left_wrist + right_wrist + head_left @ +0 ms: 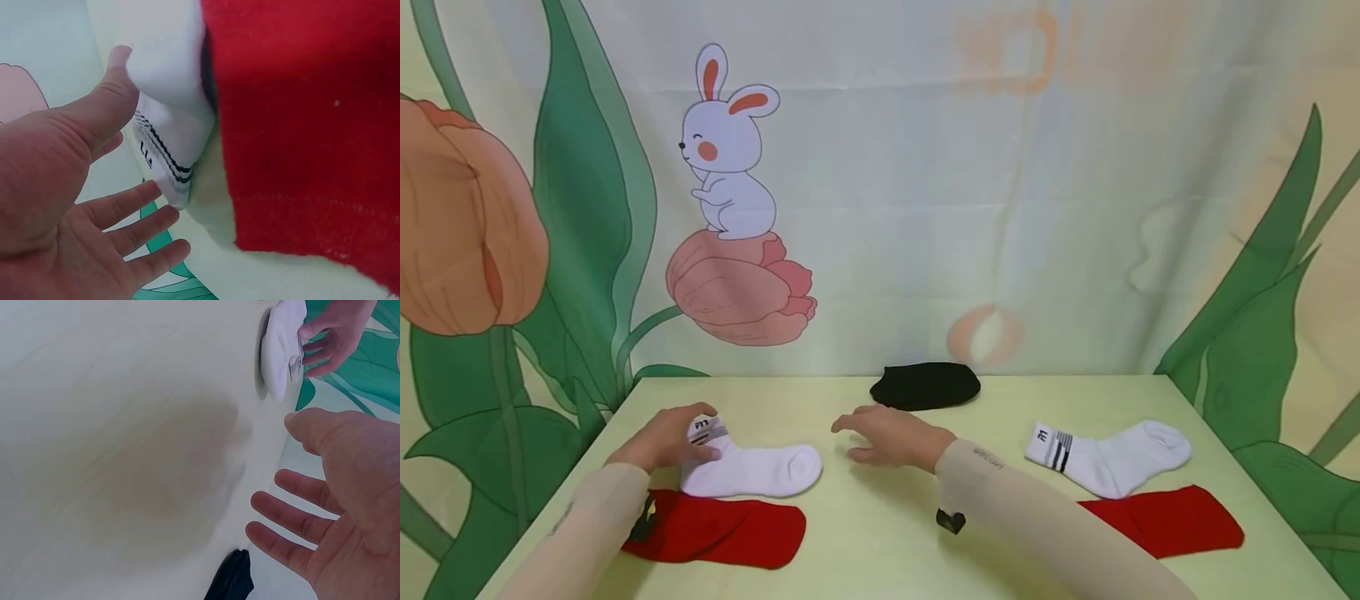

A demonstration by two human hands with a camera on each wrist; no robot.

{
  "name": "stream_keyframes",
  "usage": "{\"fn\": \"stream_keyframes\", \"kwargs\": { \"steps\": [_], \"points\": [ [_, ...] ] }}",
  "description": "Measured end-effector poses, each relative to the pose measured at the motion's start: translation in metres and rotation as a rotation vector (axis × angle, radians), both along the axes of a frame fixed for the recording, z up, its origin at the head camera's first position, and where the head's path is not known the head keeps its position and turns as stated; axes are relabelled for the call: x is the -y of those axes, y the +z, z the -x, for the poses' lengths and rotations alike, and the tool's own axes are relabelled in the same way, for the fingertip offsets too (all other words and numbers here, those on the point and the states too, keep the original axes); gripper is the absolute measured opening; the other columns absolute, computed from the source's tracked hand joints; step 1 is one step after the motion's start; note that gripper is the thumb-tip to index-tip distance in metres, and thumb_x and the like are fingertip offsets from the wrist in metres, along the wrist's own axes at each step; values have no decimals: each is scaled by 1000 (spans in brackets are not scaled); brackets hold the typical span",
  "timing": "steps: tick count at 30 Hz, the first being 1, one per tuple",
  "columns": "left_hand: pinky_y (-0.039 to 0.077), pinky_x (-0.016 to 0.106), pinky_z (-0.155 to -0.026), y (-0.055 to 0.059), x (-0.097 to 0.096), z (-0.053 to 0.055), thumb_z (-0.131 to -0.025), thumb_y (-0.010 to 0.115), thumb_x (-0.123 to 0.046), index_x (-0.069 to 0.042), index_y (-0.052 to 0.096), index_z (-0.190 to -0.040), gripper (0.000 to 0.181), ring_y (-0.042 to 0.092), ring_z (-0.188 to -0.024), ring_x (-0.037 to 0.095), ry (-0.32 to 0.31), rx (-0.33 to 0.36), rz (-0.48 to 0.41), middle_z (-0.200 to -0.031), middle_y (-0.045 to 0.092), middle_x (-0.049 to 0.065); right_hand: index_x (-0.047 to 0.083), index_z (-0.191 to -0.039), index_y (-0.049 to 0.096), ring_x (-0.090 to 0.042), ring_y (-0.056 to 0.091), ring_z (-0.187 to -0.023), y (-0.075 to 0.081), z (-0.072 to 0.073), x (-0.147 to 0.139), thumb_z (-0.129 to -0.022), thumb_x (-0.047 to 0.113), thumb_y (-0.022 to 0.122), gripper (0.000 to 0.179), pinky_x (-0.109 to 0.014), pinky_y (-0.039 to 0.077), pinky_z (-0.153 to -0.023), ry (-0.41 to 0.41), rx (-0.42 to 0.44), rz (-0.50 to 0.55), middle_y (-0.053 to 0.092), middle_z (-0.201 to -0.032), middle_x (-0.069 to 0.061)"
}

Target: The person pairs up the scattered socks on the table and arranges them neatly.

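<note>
"If twelve is the far edge of the counter (865,542), where's the white sock (760,472)?"

"At nine, lying flat with its toe toward the middle and its striped cuff at the left grip (666,437). A red cloth (737,533) lies just nearer, around eight."

"Does that grip have hold of it?"

"Not as I read it. The left wrist view shows the fingers long and spread by the cuff, so it looks released; whether the thumb actually touches, I can't tell."

"And the right grip (895,437)?"

"Released too, palm bare, hovering near the middle. The black sock (925,386) lies just beyond, at twelve, apart from it."

"So which step is this?"

"The approach, I'd judge: the left grip is placed to take the white sock by its cuff, the pick-up not yet made. The other white sock (1127,458) at three and the second red cloth (1191,521) at four have no grip on them."

"What does the next move call for?"

"Thumb and forefinger pinching the cuff alone, I'd say, shallow enough to leave the red cloth undisturbed. The knit looks soft and will probably sag, so the right grip could go toward nine and steady the toe."
</note>
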State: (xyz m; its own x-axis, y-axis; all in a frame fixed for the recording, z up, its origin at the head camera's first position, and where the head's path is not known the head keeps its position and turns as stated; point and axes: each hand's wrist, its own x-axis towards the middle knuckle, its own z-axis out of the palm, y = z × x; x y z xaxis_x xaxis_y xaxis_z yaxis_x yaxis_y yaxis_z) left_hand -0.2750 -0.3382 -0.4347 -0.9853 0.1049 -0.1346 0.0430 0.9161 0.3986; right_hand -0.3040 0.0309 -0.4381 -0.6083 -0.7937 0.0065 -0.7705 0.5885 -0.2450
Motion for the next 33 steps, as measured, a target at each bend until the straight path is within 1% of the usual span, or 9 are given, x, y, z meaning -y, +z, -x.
{"fn": "stream_keyframes", "kwargs": {
  "steps": [7, 12, 18, 24, 29, 33],
  "points": [
    [48, 67, -95, -9, 4, -1, -79, 89, -29, -3, 56, -139, 73, 53, -115, 47, 9, -14, 10, -129, 58, 31, 18, -141, 61, -15, 61, -109, -4, -2, 19, -100, 22, 66, 41, -26, 49, -97, 42, -20, 5, 67, -127, -3],
    [49, 65, -94, -9, 3, -2, -79, 90, -28, -2, 56, -139, 73, 53, -113, 46, 17, -16, 2, -128, 58, 30, 17, -141, 60, -15, 62, -110, -1, -5, 33, -100, 24, 67, 42, -26, 48, -100, 67, -17, 21, 66, -129, -3],
    [48, 66, -96, -9, 0, 1, -79, 90, -27, -4, 57, -137, 71, 54, -115, 46, 22, -15, 23, -128, 59, 29, 19, -142, 60, -13, 60, -112, 1, -11, 50, -99, 27, 70, 45, -27, 48, -100, 60, 5, 14, 66, -129, 0],
    [50, 65, -94, -8, -3, 3, -79, 90, -26, -5, 58, -133, 66, 56, -113, 45, 5, -15, 83, -125, 62, 28, 20, -134, 66, -13, 59, -108, -4, -13, 64, -96, 26, 74, 39, -27, 51, -94, 68, 0, 12, 67, -123, 0],
    [53, 62, -89, -8, -4, 6, -79, 90, -26, -8, 59, -129, 62, 59, -105, 40, 5, -5, 124, -118, 65, 24, 22, -124, 72, -11, 58, -102, -10, -14, 75, -93, 26, 78, 32, -26, 51, -91, 62, 16, -12, 67, -116, 2],
    [55, 60, -87, -6, -7, 5, -79, 89, -26, -9, 58, -128, 60, 60, -100, 36, 7, -3, 143, -112, 65, 21, 21, -121, 74, -9, 57, -98, -13, -14, 80, -90, 26, 81, 31, -24, 50, -89, 42, 29, -26, 66, -111, 4]
  ]
}}
